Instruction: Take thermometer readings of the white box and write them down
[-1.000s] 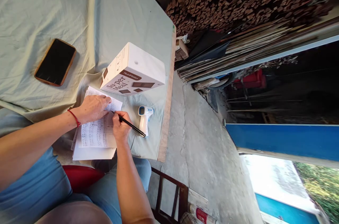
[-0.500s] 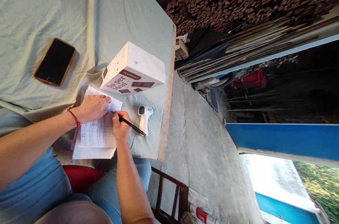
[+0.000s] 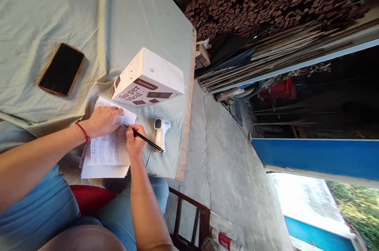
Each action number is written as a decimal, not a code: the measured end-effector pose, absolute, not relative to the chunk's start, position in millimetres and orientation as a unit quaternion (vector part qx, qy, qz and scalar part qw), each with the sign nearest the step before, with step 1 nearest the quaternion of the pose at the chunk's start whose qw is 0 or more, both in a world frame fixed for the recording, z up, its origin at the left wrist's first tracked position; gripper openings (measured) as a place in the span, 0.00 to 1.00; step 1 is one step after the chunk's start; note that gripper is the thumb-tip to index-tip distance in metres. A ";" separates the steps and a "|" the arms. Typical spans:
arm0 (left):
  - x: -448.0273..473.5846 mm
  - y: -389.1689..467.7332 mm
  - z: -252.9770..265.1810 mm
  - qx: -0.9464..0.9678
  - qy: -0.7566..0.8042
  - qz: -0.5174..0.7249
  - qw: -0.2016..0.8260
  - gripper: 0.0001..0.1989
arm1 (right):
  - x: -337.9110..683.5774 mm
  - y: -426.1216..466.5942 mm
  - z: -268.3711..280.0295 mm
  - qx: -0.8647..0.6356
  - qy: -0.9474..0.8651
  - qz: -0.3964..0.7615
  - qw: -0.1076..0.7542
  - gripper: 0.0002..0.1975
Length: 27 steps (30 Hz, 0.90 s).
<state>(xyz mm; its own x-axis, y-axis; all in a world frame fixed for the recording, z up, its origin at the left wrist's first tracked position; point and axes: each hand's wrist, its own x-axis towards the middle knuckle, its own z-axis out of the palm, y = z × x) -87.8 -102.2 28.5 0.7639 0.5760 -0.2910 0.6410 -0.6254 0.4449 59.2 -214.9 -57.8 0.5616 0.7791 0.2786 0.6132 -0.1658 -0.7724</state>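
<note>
Sheets of paper (image 3: 106, 152) covered in rows of handwriting lie stacked at the table's near edge. My left hand (image 3: 106, 119), with a red cord at the wrist, rests flat across the upper part of the top sheet, fingers stretched out. In my right hand (image 3: 136, 140) a black pen (image 3: 148, 140) is pinched, its tip down at the paper close to my left fingertips. A white box (image 3: 160, 73) printed "Super Meal" stands just beyond the papers. To the right of the pen lies a white and blue infrared thermometer (image 3: 162, 134).
A phone (image 3: 61, 70) in a brown case lies on the pale tablecloth (image 3: 127, 10), to the left. The wooden table edge (image 3: 186, 124) borders a concrete floor (image 3: 225, 156). A dark wooden chair (image 3: 194, 219) stands beside the table; stacked firewood (image 3: 251, 2) fills the back.
</note>
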 end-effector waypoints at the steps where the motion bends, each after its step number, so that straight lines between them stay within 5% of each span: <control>1: -87.6 -102.1 28.3 0.900 0.338 -0.059 0.269 0.17 | 59.3 -215.2 -58.1 -0.758 -0.457 0.094 0.457 0.14; 27: -87.1 -101.8 27.7 0.900 0.329 -0.059 0.281 0.17 | 60.2 -214.9 -60.7 -0.759 -0.457 0.077 0.457 0.15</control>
